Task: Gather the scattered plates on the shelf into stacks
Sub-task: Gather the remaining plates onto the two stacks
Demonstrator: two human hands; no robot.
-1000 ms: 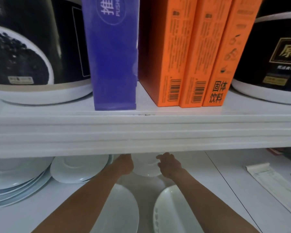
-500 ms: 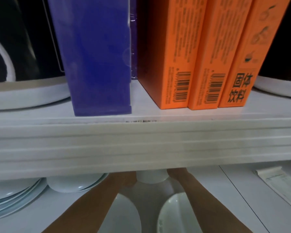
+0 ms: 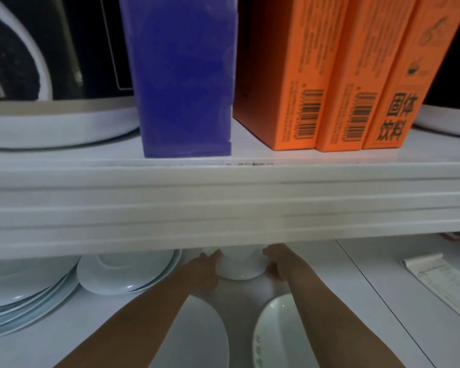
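On the lower shelf [image 3: 361, 264] a small white plate [image 3: 238, 269] sits far in, its back part hidden by the upper shelf's thick front edge [image 3: 223, 205]. My left hand [image 3: 205, 272] grips its left rim and my right hand [image 3: 275, 264] grips its right rim. Two white plates lie near the front: one [image 3: 194, 333] under my left forearm, one [image 3: 272, 328] beside my right forearm. At the left sit a stack of small plates [image 3: 128, 274] and a stack of larger plates [image 3: 21, 296].
A folded paper leaflet [image 3: 441, 285] lies at the right of the lower shelf. The upper shelf carries a blue box [image 3: 183, 75], three orange boxes [image 3: 337, 75] and round black-and-white containers [image 3: 37, 75] at both ends. Headroom under the upper shelf is low.
The view has dropped back a little, so both hands show again below the shelf edge. The small plate between them has come slightly forward, both hands on its rim.
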